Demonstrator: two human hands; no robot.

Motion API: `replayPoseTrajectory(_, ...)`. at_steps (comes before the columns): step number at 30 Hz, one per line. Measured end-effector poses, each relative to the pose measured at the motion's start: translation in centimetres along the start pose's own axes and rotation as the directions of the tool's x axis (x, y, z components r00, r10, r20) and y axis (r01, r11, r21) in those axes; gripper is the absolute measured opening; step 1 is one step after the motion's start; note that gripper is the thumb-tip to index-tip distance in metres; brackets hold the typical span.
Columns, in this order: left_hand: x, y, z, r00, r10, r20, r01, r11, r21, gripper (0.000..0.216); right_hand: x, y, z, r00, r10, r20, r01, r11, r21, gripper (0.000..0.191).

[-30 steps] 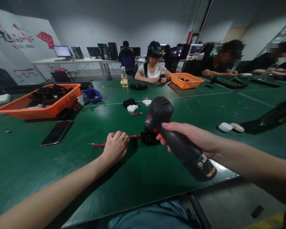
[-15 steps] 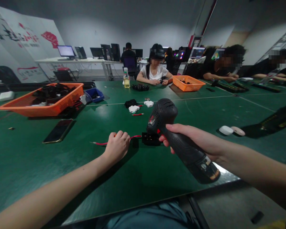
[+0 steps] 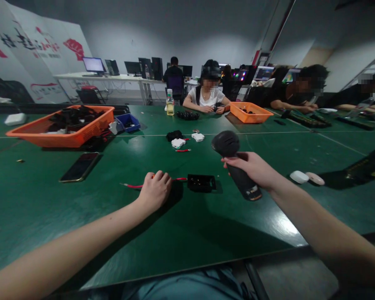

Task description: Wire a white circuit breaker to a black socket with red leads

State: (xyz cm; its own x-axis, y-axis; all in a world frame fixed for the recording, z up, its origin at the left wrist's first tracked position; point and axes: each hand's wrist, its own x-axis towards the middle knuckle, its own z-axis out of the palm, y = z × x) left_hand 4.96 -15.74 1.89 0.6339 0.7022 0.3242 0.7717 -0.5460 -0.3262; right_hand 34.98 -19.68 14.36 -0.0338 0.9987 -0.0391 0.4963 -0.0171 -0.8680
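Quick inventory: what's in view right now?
table: one, green, under everything
large basket: one, orange, far left
small basket: one, orange, far side
bin: one, blue, beside large basket
phone: one, dark, left
bottle: one, yellowish, far centre
parts: few, white, table centre
box: one, black, between the hands
wire: one, red, left of box
screwdriver: one, black, raised over table
pods: two, white, right
people: several, seated, far side
left hand: one, closed on wire
right hand: one, gripping screwdriver

The tabletop [image 3: 50, 196] is dark green. The driver [image 3: 226, 143] is black, the wire [image 3: 133, 186] red, the box [image 3: 201, 183] black. At ten o'clock sits an orange basket [image 3: 59, 139], a blue bin [image 3: 129, 123] beside it; at three o'clock, a white case [image 3: 299, 176].
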Motion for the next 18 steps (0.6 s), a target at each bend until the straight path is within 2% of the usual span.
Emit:
replayPoseTrajectory(1,0.0,0.0,0.0,1.000,-0.001,-0.002,0.001,1.000,0.003,0.019,1.0,1.1,0.1,0.997,-0.053,-0.047,0.042,0.976,-0.212,0.045)
replayPoseTrajectory(3,0.0,0.1,-0.1,1.000,0.000,-0.016,0.000,1.000,0.007,0.017,2.9,3.3,0.4,0.981,-0.122,-0.149,0.013,0.815,-0.580,0.047)
replayPoseTrajectory(5,0.0,0.1,-0.2,0.999,0.004,-0.032,-0.003,1.000,0.009,0.015,4.6,5.4,0.8,0.976,-0.117,-0.181,-0.062,0.654,-0.754,0.044)
replayPoseTrajectory(7,-0.1,0.2,-0.3,0.999,0.008,-0.040,-0.008,1.000,0.011,0.015,5.9,7.2,1.1,0.979,-0.072,-0.190,-0.115,0.577,-0.809,0.043)
replayPoseTrajectory(9,-0.1,0.2,-0.3,0.999,0.007,-0.043,-0.007,1.000,0.013,0.014,6.9,8.5,1.2,0.981,-0.033,-0.189,-0.141,0.546,-0.826,0.046)
replayPoseTrajectory(13,0.0,0.2,-0.2,0.999,0.004,-0.044,-0.003,1.000,0.012,0.014,7.9,10.1,0.6,0.985,0.014,-0.171,-0.153,0.517,-0.842,0.051)
replayPoseTrajectory(18,0.0,0.3,-0.2,0.999,0.001,-0.044,0.000,1.000,0.015,0.016,7.9,10.8,0.2,0.989,0.021,-0.149,-0.140,0.497,-0.856,0.054)
